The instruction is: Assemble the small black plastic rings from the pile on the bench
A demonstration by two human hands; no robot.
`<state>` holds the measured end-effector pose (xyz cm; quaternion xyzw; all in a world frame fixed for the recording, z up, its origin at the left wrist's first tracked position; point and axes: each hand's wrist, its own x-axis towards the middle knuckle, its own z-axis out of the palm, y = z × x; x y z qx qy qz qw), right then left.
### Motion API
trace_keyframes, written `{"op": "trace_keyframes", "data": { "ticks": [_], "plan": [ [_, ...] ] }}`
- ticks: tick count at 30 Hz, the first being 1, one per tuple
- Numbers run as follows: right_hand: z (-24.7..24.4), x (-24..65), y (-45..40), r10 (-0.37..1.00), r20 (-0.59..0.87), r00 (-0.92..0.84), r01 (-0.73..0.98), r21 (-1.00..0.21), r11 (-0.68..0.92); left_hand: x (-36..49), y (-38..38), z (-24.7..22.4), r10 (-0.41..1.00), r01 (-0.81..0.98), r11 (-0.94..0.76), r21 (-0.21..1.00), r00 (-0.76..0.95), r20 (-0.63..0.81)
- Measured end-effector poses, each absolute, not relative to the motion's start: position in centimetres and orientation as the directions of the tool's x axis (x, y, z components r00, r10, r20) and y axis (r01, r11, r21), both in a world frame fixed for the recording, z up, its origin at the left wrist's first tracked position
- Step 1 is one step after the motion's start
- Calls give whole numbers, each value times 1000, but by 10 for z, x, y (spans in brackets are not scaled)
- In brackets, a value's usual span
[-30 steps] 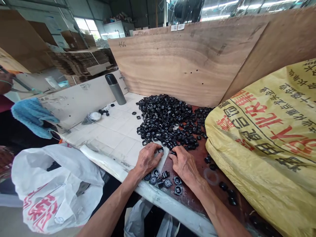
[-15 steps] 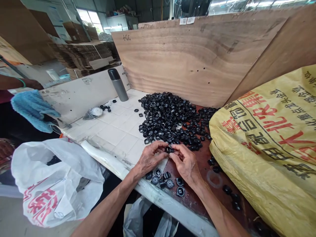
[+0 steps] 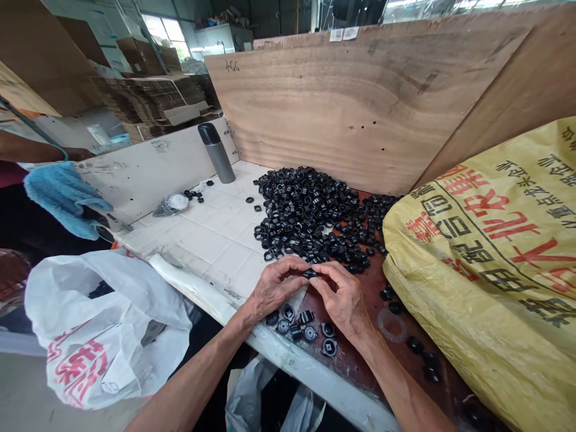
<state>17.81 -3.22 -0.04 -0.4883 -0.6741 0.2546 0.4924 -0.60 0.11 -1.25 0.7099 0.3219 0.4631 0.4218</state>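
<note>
Between the fingertips of both hands is a small black part (image 3: pixel 309 273); my left hand (image 3: pixel 276 284) pinches it from the left and my right hand (image 3: pixel 338 292) from the right. The fingers partly cover it. Just beyond them lies a large heap of black ring-shaped parts (image 3: pixel 306 207), spread over white tiles and a dark red surface. Nearer the table edge, below my hands, several round black parts (image 3: pixel 309 333) lie loose, some showing a disc face.
A yellow printed sack (image 3: pixel 472 258) fills the right side. A grey bottle (image 3: pixel 218 157) stands at the back left, near a small clear bag (image 3: pixel 173 204). A white bag (image 3: pixel 112 324) hangs at left. Wooden boards (image 3: pixel 360 102) border the table. Another person's arm (image 3: pixel 36 147) is at far left.
The small black part has turned slightly between my fingertips, and both hands stay nearly in place. At far left the other person's arm has moved a little to the right.
</note>
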Motion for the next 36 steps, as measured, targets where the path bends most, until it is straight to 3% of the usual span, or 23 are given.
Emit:
{"op": "trace_keyframes", "data": {
  "ticks": [15, 21, 29, 33, 36],
  "plan": [
    [-9, 174, -35, 968, 249, 19, 395, -891, 222, -6, 0, -12, 846, 52, -431, 901, 370, 384],
    [-4, 174, -36, 939, 343, -2, 421, -852, 312, -4, -2, -8, 872, 34, -375, 927, 353, 340],
    [7, 177, -33, 835, 540, -108, 357, -762, 540, -4, -5, 2, 922, -56, -56, 997, 380, 73],
    [8, 176, -34, 843, 531, -79, 360, -774, 521, -3, -4, 1, 923, -66, -106, 992, 365, 122],
    [2, 174, -36, 882, 472, -11, 421, -798, 432, -2, -2, -5, 897, -38, -254, 966, 365, 250]
  ]
}}
